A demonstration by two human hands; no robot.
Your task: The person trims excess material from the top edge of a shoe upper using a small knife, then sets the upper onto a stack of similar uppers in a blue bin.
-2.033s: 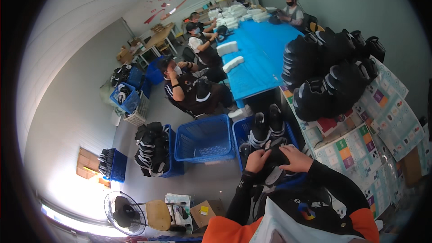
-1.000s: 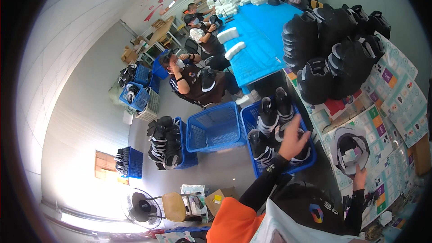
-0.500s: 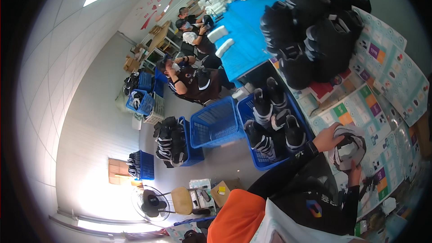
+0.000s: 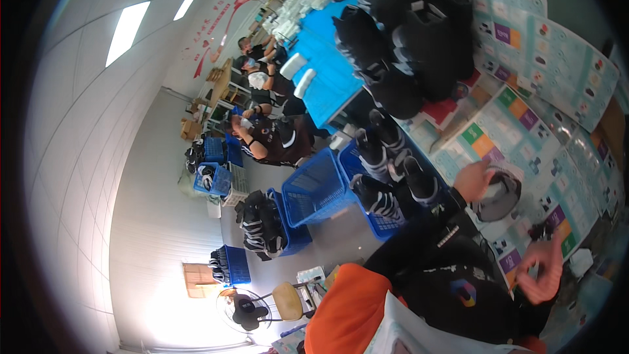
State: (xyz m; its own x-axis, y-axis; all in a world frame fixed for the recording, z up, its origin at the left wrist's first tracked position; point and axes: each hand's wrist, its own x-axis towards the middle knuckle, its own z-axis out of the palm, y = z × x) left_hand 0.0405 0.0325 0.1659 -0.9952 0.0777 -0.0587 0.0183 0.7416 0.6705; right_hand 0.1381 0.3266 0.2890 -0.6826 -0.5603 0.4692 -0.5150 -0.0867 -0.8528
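My left hand [image 4: 474, 181] is closed on the far edge of a grey, white and black shoe [image 4: 501, 198], which rests over the printed sheets on the table to my right. Nearer to me, my right hand [image 4: 542, 271] is apart from the shoe, its fingers curled round toward the thumb. Whatever those fingers may hold is too small or hidden to name. Just beyond them lies a small dark object [image 4: 541, 230] on the sheets; its kind does not show.
Black shoes [image 4: 432, 46] are heaped at the table's far end. Beside the table a blue crate [image 4: 386, 226] holds several shoes, next to another blue crate [image 4: 314, 190]. Several people sit along a blue-topped table [image 4: 327, 46]. A fan [image 4: 246, 311] stands near a chair [image 4: 287, 301].
My right hand has let go of the shoe and moved back toward me, its fingers curling. My left hand keeps its hold on the shoe. The whole view has shifted with my head.
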